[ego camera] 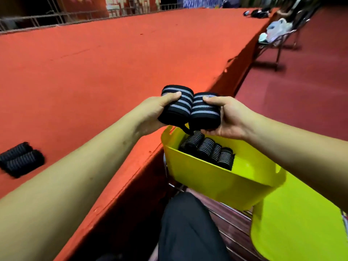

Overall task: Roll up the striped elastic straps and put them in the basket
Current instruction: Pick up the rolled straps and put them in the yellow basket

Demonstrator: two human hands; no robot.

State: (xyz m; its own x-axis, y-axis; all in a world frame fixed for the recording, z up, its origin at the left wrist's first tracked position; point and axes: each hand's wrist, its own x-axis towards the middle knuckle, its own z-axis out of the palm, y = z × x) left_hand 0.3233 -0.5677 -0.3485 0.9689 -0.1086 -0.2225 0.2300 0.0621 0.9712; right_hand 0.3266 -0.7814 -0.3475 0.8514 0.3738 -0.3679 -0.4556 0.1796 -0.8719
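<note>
Two rolled straps [177,106], one gripped in the left hand [156,112] and one in the right hand [229,117], hover just above the basket [216,183] (a row of rolls [207,149] already sits inside), so I'd guess mostly done, with another pair [20,159] waiting on the red surface [113,63].

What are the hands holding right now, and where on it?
Left hand grips one rolled strap around its side, thumb on the stripes; right hand grips a second roll the same way.
</note>
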